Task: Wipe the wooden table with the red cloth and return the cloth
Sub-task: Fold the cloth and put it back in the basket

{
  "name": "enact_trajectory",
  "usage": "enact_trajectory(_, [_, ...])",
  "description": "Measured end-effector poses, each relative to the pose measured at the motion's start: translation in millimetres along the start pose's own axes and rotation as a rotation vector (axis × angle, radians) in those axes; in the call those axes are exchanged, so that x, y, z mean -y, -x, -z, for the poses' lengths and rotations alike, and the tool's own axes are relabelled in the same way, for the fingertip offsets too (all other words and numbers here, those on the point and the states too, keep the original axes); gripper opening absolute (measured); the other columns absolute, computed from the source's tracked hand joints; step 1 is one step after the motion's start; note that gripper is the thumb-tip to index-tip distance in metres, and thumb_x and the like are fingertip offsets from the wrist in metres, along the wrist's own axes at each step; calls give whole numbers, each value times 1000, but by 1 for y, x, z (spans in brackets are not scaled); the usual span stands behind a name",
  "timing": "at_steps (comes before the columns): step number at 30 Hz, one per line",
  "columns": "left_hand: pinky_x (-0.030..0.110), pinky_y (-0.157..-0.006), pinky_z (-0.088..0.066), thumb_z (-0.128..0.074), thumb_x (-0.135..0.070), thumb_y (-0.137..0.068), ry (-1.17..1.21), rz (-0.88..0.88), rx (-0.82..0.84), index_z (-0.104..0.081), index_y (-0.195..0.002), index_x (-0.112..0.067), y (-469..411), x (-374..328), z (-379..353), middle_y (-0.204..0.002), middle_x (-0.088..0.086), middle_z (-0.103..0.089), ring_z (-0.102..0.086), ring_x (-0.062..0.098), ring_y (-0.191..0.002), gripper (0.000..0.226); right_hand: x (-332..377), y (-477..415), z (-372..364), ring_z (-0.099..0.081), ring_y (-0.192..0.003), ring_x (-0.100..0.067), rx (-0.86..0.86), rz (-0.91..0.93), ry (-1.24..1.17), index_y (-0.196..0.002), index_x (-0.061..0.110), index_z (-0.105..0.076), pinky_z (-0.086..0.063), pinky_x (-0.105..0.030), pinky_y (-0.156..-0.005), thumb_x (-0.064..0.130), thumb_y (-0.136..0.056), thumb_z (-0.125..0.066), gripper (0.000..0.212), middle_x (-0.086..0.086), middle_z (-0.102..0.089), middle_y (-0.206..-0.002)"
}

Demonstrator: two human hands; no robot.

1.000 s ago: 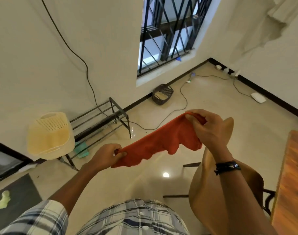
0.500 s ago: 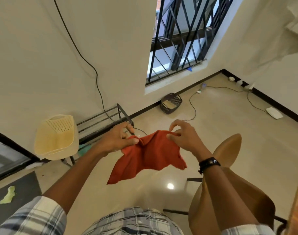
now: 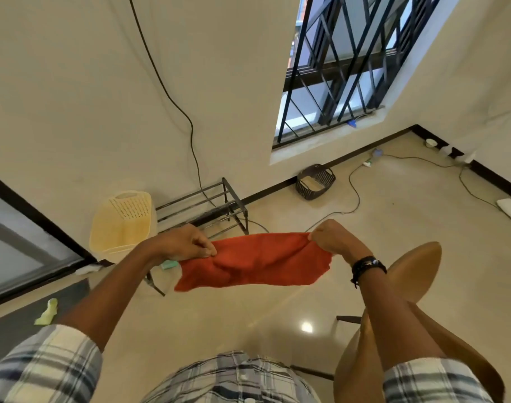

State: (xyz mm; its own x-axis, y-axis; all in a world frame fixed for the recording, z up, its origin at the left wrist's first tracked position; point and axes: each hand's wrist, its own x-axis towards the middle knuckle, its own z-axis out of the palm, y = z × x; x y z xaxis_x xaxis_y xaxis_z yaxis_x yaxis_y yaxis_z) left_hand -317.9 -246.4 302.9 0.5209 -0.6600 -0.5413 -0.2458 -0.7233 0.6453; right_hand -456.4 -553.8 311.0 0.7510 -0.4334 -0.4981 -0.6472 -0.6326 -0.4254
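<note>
The red cloth is stretched flat between both hands, at chest height above the tiled floor. My left hand pinches its left edge. My right hand, with a black band on its wrist, grips the right edge. The cloth's lower part hangs loose below the hands. The wooden table is out of view.
A tan wooden chair stands just under my right arm. A black metal rack and a yellow plastic basket stand by the wall ahead. A dark basket and cables lie on the floor below the window.
The hands came together, folding the cloth, then moved apart again and pulled it taut. The view turned left, so the wooden table at the right edge left the frame.
</note>
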Motion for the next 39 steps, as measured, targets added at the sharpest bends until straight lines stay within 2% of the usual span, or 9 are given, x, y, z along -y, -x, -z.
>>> enact_trajectory(4, [34, -96, -57, -68, -20, -94, 219, 53, -54, -78, -108, -19, 1, -21, -19, -113, -1, -74, -68, 18, -108, 17, 36, 21, -25, -58, -100, -15, 8, 285, -77, -116, 22, -60, -46, -27, -83, 19, -97, -57, 20, 1, -60, -112])
enact_trajectory(6, [31, -87, -60, -67, -17, -94, 283, 59, -72, -76, -108, -19, 2, -33, -30, -111, 1, -73, -70, 17, -103, 17, 53, 32, -39, -61, -98, -15, 18, 401, -128, -122, 29, -52, -50, -25, -80, 23, -94, -63, 31, 1, -63, -112])
enact_trajectory(13, [28, -77, -62, -75, -10, -87, 496, 116, -160, -73, -106, -13, 10, -56, -44, -102, 9, -74, -74, 19, -91, 19, 73, 48, -58, -67, -93, -13, -27, 520, -239, -111, 31, -56, -59, -31, -81, 23, -86, -74, 32, 2, -68, -104])
enact_trajectory(18, [22, -62, -60, -75, -2, -86, 667, 158, -271, -69, -102, -11, 20, -61, -47, -101, 13, -75, -76, 18, -79, 20, 76, 54, -58, -69, -80, -13, 39, 637, -174, -123, 28, -50, -60, -29, -73, 16, -89, -65, 40, 2, -71, -93])
enact_trajectory(21, [21, -60, -59, -73, -1, -87, 731, 171, -306, -69, -106, -8, 24, -62, -48, -103, 13, -74, -76, 16, -79, 21, 80, 58, -57, -68, -89, -19, 86, 674, -42, -133, 29, -40, -60, -33, -79, 23, -88, -66, 53, -2, -68, -104])
enact_trajectory(27, [27, -59, -61, -68, 0, -90, 773, 211, -425, -61, -99, -12, 33, -66, -48, -88, 13, -75, -76, 18, -72, 17, 88, 67, -59, -55, -95, -13, 82, 750, 172, -143, 26, -32, -48, -23, -82, 42, -82, -75, 76, 1, -61, -117])
enact_trajectory(34, [31, -72, -61, -60, -10, -96, 647, 210, -494, -64, -88, -18, 43, -67, -49, -83, 8, -77, -76, 20, -79, 12, 98, 60, -73, -64, -95, -24, 40, 818, 204, -139, 25, -34, -57, -39, -85, 22, -98, -54, 46, -7, -63, -109])
enact_trajectory(36, [32, -76, -60, -55, -13, -99, 607, 185, -482, -64, -96, -16, 44, -56, -47, -79, 5, -78, -75, 18, -80, 10, 101, 55, -67, -64, -92, -22, 57, 812, 158, -137, 26, -37, -57, -37, -81, 16, -99, -52, 43, -6, -64, -107])
enact_trajectory(39, [18, -68, -52, -55, -3, -93, 414, 93, -355, -66, -97, -16, 51, -33, -45, -81, -2, -72, -68, 8, -78, 17, 104, 49, -56, -63, -74, -10, 81, 873, 38, -127, 31, -42, -57, -27, -68, 12, -98, -54, 37, 1, -66, -90])
